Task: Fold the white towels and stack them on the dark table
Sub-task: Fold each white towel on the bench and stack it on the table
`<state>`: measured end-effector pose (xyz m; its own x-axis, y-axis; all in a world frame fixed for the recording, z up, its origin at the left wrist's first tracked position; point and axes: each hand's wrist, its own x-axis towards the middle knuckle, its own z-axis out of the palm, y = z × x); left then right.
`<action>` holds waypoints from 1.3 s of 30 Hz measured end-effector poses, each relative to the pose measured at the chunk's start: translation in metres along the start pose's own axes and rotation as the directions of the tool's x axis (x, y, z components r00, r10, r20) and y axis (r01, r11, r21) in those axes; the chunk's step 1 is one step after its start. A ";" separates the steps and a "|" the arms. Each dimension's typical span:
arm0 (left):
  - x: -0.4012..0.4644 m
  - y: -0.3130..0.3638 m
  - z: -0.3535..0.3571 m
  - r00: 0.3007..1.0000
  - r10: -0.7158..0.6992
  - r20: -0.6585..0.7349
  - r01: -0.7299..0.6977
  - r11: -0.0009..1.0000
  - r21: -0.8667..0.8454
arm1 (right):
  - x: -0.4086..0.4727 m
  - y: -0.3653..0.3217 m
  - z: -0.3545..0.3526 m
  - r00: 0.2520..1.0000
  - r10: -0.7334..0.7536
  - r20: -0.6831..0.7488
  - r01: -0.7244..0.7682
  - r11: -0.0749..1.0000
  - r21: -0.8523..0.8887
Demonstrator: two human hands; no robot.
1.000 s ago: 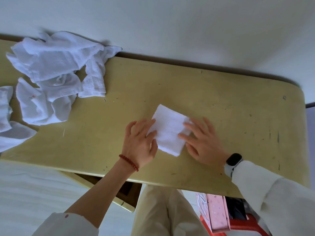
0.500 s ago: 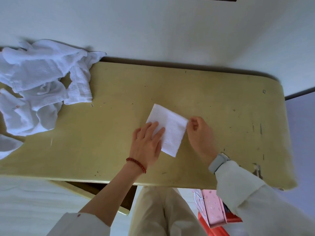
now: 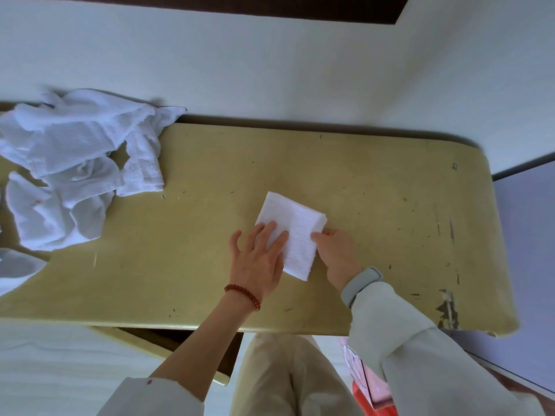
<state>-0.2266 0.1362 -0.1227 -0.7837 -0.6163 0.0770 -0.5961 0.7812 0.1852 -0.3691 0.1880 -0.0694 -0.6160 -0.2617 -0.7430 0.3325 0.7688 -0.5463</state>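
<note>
From the head camera, a folded white towel (image 3: 290, 232) lies flat near the middle of a scuffed yellow table (image 3: 375, 205), with the left hand (image 3: 257, 261) pressing straight, spread fingers on its left part. The right hand (image 3: 338, 253) has its fingers curled and pinches the towel's right edge, a grey wristband (image 3: 360, 285) showing above the pale sleeve. A loose pile of unfolded white towels (image 3: 78, 163) sits at the table's far left end, well apart from the folded one.
</note>
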 end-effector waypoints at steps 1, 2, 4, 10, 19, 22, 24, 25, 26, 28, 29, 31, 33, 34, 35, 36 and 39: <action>0.000 0.000 0.000 1.000 -0.009 0.014 0.009 1.000 0.006 | -0.002 -0.001 0.001 1.000 -0.018 0.002 0.018 1.000 0.009; 0.000 0.001 0.000 0.999 -0.020 0.026 0.019 1.000 0.014 | -0.004 -0.002 0.002 0.999 -0.042 -0.003 0.042 0.999 0.023; 0.000 0.001 -0.001 0.998 -0.036 0.050 0.035 0.999 0.023 | -0.010 -0.003 0.003 0.995 -0.099 -0.021 0.100 0.993 0.056; 0.004 0.005 -0.019 0.970 -0.239 0.039 0.240 0.931 -0.274 | -0.026 -0.007 -0.004 0.900 -0.433 0.047 0.435 0.900 -0.021; 0.005 -0.022 -0.087 0.616 -0.581 0.531 0.460 -0.281 -0.842 | -0.074 -0.055 0.000 0.608 -0.633 0.479 0.778 0.595 -0.201; -0.016 -0.036 -0.110 0.630 -0.475 0.615 0.292 -0.588 -0.754 | -0.094 -0.068 0.016 0.552 -0.605 0.574 0.778 0.622 -0.093; -0.039 -0.046 -0.119 0.626 -0.476 0.617 0.202 -0.666 -0.718 | -0.105 -0.070 0.030 0.546 -0.599 0.586 0.761 0.647 -0.048; -0.053 -0.050 -0.126 0.603 -0.505 0.618 0.187 -0.663 -0.725 | -0.112 -0.069 0.038 0.552 -0.591 0.588 0.750 0.660 -0.042; -0.067 -0.055 -0.133 0.571 -0.546 0.612 0.200 -0.631 -0.750 | -0.119 -0.067 0.046 0.560 -0.579 0.593 0.734 0.679 -0.030; -0.100 -0.068 -0.144 0.504 -0.650 0.569 0.220 -0.540 -0.812 | -0.133 -0.060 0.066 0.579 -0.522 0.626 0.677 0.736 -0.012; -0.118 -0.074 -0.149 0.474 -0.700 0.534 0.226 -0.490 -0.842 | -0.141 -0.055 0.077 0.584 -0.485 0.651 0.650 0.759 -0.018; -0.157 -0.089 -0.163 0.413 -0.787 0.458 0.253 -0.383 -0.888 | -0.162 -0.041 0.105 0.584 -0.415 0.698 0.630 0.774 -0.067; -0.202 -0.103 -0.179 0.342 -0.870 0.356 0.310 -0.253 -0.916 | -0.190 -0.024 0.136 0.561 -0.385 0.732 0.650 0.753 -0.102; -0.235 -0.114 -0.190 0.296 -0.909 0.293 0.335 -0.188 -0.923 | -0.215 -0.011 0.160 0.543 -0.370 0.753 0.651 0.753 -0.100; -0.262 -0.123 -0.199 0.264 -0.936 0.234 0.357 -0.131 -0.925 | -0.236 0.000 0.179 0.537 -0.361 0.762 0.650 0.753 -0.102; -0.282 -0.130 -0.206 0.238 -0.952 0.190 0.386 -0.087 -0.918 | -0.254 0.009 0.195 0.521 -0.365 0.772 0.660 0.746 -0.092; -0.379 -0.158 -0.236 0.100 -0.994 0.044 0.477 0.009 -0.879 | -0.336 0.054 0.260 0.391 -0.430 0.814 0.795 0.603 -0.064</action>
<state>0.2060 0.2227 0.0497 0.5063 -0.8339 -0.2195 -0.2262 -0.3741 0.8994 0.0413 0.1656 0.0503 0.1972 -0.9077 -0.3704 -0.3345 0.2928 -0.8958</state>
